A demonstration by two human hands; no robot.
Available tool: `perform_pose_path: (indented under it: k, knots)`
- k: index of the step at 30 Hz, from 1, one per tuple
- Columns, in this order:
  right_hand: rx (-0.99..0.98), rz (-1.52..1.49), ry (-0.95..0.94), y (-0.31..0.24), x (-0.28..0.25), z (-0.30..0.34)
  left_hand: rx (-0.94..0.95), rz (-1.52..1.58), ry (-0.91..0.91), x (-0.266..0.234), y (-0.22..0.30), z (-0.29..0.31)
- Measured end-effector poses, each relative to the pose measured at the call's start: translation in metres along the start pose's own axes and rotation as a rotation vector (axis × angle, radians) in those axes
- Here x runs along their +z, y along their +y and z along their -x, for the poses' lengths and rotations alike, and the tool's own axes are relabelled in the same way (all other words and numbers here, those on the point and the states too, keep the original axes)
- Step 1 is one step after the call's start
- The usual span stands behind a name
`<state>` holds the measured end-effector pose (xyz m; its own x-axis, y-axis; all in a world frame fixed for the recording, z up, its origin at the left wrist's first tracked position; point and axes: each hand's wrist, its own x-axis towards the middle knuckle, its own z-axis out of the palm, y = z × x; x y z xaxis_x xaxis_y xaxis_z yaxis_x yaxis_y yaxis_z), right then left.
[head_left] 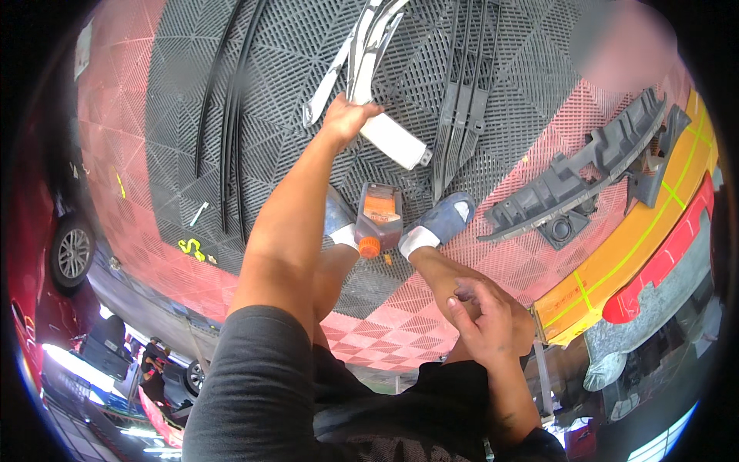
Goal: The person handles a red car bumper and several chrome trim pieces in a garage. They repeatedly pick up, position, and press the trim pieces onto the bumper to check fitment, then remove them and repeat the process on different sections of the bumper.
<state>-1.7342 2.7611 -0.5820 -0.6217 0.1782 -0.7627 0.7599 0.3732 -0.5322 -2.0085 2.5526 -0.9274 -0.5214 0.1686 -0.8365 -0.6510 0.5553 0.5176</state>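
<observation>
Here, gripping white trim with the left hand over dark floor tiles; holding the right hand half-curled and empty above the right leg. Straddling a grey jug between the shoes, just short of the trim, orange cap on; cannot tell its contents; flanked both sides by black strips, with a black panel on red tiles.

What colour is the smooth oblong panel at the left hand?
The oblong panel is white, clearest in the head view.
</observation>
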Motion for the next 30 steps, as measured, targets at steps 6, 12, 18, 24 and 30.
perform_pose_path:
  k: [6,12,18,24,30]
  knots:
    - [-0.256,0.142,-0.022,0.004,-0.019,-0.034,0.046,0.064,0.05,-0.098,0.001,0.081]
    - [-0.809,0.677,0.042,-0.035,0.016,-0.272,0.109,-0.433,0.528,-0.232,-0.082,0.112]
    - [-0.888,1.012,0.244,-0.088,0.13,-0.469,0.088,-0.531,0.823,-0.275,-0.145,0.154]
    - [-0.986,1.26,0.24,-0.055,0.131,-0.476,-0.222,-0.298,0.942,-0.293,-0.2,0.286]
    - [-0.43,1.106,-0.05,-0.052,0.11,-0.39,-0.367,-0.187,1.222,-0.281,-0.267,0.414]
